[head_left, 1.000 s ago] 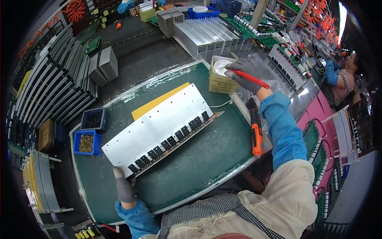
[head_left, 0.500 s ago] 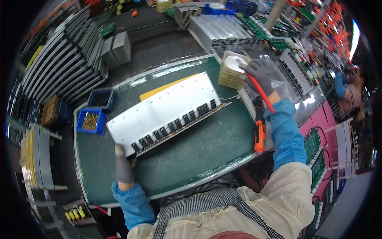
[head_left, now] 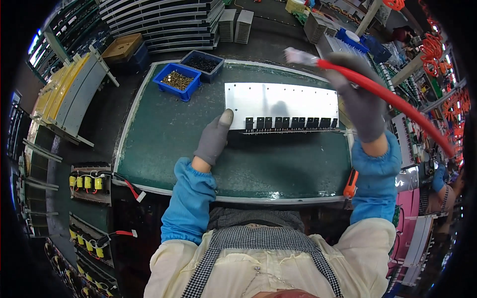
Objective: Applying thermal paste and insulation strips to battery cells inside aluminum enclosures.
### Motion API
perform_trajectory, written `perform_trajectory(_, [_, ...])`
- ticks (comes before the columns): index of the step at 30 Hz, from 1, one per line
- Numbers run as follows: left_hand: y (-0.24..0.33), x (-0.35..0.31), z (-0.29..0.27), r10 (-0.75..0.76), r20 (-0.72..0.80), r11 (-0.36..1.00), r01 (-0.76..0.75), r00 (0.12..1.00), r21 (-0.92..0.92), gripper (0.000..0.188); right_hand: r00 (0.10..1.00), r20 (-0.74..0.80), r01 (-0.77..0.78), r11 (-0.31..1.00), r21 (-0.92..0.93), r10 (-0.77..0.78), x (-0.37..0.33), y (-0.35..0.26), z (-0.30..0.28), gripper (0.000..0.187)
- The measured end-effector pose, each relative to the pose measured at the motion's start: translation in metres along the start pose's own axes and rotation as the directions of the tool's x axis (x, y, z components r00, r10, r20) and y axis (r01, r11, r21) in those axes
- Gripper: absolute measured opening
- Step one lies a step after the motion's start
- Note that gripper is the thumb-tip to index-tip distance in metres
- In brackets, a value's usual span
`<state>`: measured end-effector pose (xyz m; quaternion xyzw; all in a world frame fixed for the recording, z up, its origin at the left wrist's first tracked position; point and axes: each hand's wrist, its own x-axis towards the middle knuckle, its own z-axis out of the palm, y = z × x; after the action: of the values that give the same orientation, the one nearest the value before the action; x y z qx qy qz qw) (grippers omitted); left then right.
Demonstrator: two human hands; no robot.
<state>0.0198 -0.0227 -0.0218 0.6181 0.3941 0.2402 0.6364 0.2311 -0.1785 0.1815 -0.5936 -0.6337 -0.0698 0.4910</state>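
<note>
A silver metal plate [head_left: 280,99] leans on the green workbench, with a row of black transistors [head_left: 290,123] along its lower edge. My left hand [head_left: 213,139], in a grey glove, grips the lower left corner of the plate, thumb on its face. Raised above the plate's right end, my gloved right hand [head_left: 362,102] is closed around a long red stick [head_left: 397,99]. The stick's whitish tip [head_left: 299,57] points left over the far side of the bench; motion blurs it. A circuit board edge shows under the transistors.
A blue bin [head_left: 183,82] of brass-coloured screws and a bin [head_left: 202,64] of dark parts stand at the bench's far left. An orange power screwdriver [head_left: 351,184] lies by my right sleeve. Boards with yellow components [head_left: 88,183] sit at the left. Another person [head_left: 439,193] is at far right.
My right hand has lifted the red stick away from the white round tub and brought it above the plate. My view has swung left; the plate now looks nearly level.
</note>
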Motion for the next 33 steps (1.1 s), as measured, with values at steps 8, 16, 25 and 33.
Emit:
perform_trajectory(8, [-0.010,0.011,-0.002,0.088,0.073,0.994,-0.093,0.993,0.060,0.087,0.977,0.199,0.110,0.981,-0.158,-0.077,0.019,-0.018,0.069,0.028])
perform_trajectory(16, [-0.011,0.008,-0.005,0.119,0.087,0.986,-0.128,0.989,0.107,0.087,0.980,0.193,0.081,0.989,-0.127,-0.056,0.015,-0.010,0.097,0.031])
perform_trajectory(25, [-0.010,0.008,-0.005,0.115,0.079,0.984,-0.125,0.990,0.125,0.087,0.974,0.220,0.115,0.957,-0.267,-0.055,0.013,-0.010,0.096,0.027])
perform_trajectory(33, [-0.015,0.011,-0.005,0.104,0.086,0.983,-0.116,0.991,0.141,0.088,0.974,0.226,0.083,0.961,-0.262,-0.022,0.007,0.001,0.079,0.023])
